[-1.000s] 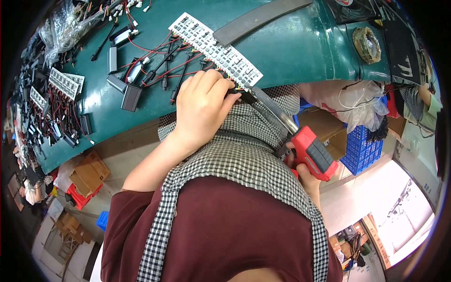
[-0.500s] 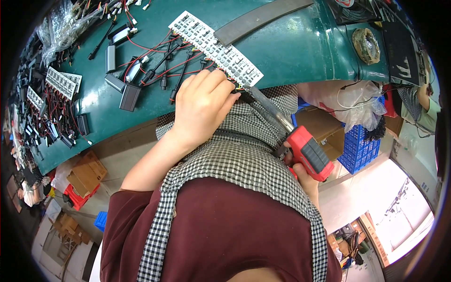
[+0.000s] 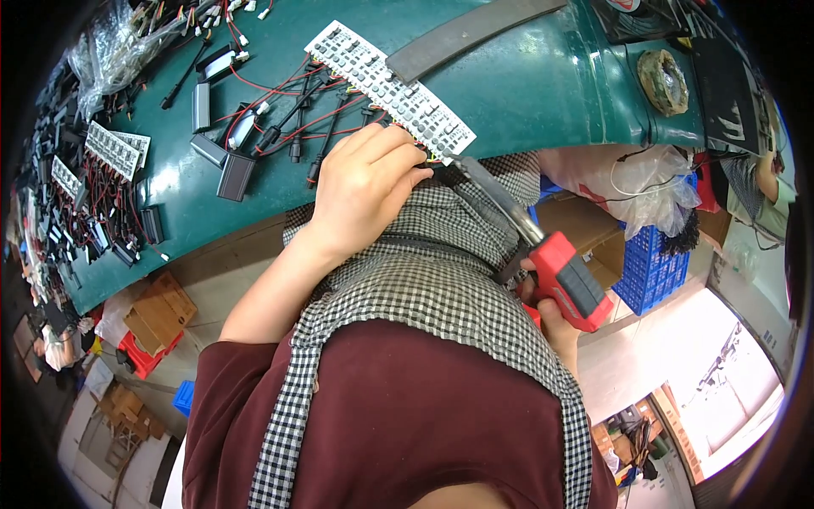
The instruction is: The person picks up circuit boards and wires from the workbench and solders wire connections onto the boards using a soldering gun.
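A long white circuit board panel [image 3: 394,92] lies slantwise across the table's near edge, with red and black wires along its lower side. My left hand [image 3: 365,182] is closed at the panel's near end, fingers pinched around what look like thin wires, mostly hidden by the fingers. My right hand [image 3: 551,318] grips a red and black soldering gun [image 3: 570,282] below the table edge. The gun's long metal barrel points up and left, its tip beside the panel's near corner. Whether the tip touches the board I cannot tell.
Black plastic cases [image 3: 236,176] and wired cables lie left of the panel on the green table [image 3: 543,93]. Smaller boards [image 3: 112,151] sit on a heap of wires further left. A dark curved strip [image 3: 475,38] rests behind the panel. A solder-like roll [image 3: 663,82] stands right.
The soldering gun and my right hand have shifted slightly to the right. My left hand and the circuit board panel stay nearly in place.
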`<act>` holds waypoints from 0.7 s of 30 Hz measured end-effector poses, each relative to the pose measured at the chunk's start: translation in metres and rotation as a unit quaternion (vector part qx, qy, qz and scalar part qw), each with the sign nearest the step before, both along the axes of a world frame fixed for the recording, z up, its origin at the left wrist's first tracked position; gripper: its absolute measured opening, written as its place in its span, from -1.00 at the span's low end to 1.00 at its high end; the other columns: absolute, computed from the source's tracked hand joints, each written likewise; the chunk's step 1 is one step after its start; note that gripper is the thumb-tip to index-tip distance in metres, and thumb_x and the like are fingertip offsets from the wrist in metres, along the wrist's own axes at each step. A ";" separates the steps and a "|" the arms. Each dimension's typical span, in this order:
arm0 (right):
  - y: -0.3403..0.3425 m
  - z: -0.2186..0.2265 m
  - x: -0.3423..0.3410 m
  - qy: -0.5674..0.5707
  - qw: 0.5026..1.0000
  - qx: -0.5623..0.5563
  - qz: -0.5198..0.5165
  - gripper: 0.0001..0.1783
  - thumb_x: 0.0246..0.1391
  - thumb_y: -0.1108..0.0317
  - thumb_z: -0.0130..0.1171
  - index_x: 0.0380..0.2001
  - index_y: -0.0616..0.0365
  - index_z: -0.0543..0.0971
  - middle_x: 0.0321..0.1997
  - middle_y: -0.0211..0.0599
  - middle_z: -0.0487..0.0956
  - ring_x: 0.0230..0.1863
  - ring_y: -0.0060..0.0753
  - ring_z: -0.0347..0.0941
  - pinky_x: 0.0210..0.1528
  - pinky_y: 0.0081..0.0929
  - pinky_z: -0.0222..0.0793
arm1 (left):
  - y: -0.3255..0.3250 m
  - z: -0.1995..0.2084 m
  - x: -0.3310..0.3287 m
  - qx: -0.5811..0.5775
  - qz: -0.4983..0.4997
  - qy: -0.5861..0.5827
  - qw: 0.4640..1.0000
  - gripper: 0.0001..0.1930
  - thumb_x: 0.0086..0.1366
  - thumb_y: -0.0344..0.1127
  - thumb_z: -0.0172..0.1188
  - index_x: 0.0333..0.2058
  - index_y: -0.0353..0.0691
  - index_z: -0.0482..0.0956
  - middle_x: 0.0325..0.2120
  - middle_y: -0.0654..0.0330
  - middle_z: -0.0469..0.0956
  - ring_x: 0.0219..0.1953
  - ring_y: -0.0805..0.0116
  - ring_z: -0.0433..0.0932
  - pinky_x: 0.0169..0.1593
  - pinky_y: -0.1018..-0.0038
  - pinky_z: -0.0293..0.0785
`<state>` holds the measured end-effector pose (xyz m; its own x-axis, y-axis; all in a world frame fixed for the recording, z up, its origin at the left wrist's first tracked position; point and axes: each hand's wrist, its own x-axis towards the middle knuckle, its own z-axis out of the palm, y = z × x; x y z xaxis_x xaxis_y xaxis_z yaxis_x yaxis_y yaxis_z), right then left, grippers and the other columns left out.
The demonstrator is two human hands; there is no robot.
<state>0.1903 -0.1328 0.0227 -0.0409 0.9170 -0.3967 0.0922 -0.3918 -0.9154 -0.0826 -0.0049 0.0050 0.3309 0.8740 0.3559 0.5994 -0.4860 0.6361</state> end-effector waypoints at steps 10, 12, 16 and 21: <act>0.006 0.007 -0.005 0.065 0.997 -0.021 -0.033 -0.22 -0.19 0.15 0.38 0.04 0.42 0.34 -0.44 -0.37 0.54 -0.47 -0.58 0.43 -0.35 -0.62 0.36 | 0.000 -0.002 0.002 -0.002 0.001 0.006 1.000 -0.82 -0.09 -0.42 0.29 -0.48 -0.21 0.49 -0.48 0.25 0.45 -0.44 0.28 0.43 -0.39 0.40 0.33; 0.010 0.012 -0.010 0.054 0.998 -0.036 -0.015 -0.26 -0.14 -0.07 0.30 -0.04 0.33 0.44 -0.40 -0.38 0.48 -0.40 -0.59 0.33 -0.36 -0.63 0.22 | 0.000 -0.002 0.002 -0.002 0.001 0.008 1.000 -0.83 -0.09 -0.42 0.29 -0.48 -0.21 0.48 -0.47 0.25 0.45 -0.43 0.27 0.43 -0.39 0.39 0.33; 0.009 0.004 -0.005 0.076 0.997 -0.023 -0.019 -0.20 -0.19 0.18 0.39 0.06 0.43 0.32 -0.45 -0.38 0.52 -0.46 -0.58 0.42 -0.34 -0.61 0.36 | 0.001 0.001 0.001 -0.009 0.000 0.013 1.000 -0.84 -0.07 -0.43 0.28 -0.48 -0.22 0.48 -0.47 0.24 0.45 -0.43 0.25 0.43 -0.38 0.37 0.34; 0.010 0.010 -0.003 0.119 0.992 -0.032 -0.022 -0.21 -0.18 0.25 0.37 0.09 0.42 0.29 -0.44 -0.35 0.53 -0.44 -0.56 0.42 -0.32 -0.60 0.37 | 0.006 0.011 -0.002 -0.054 -0.019 0.014 0.998 -0.83 -0.07 -0.44 0.28 -0.47 -0.28 0.49 -0.48 0.19 0.46 -0.40 0.21 0.46 -0.34 0.37 0.38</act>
<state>0.1874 -0.1227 0.0328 -0.1003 0.8932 -0.4383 -0.1422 -0.4489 -0.8822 -0.0849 0.0006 0.0162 0.3731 0.8935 0.2500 0.6007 -0.4380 0.6689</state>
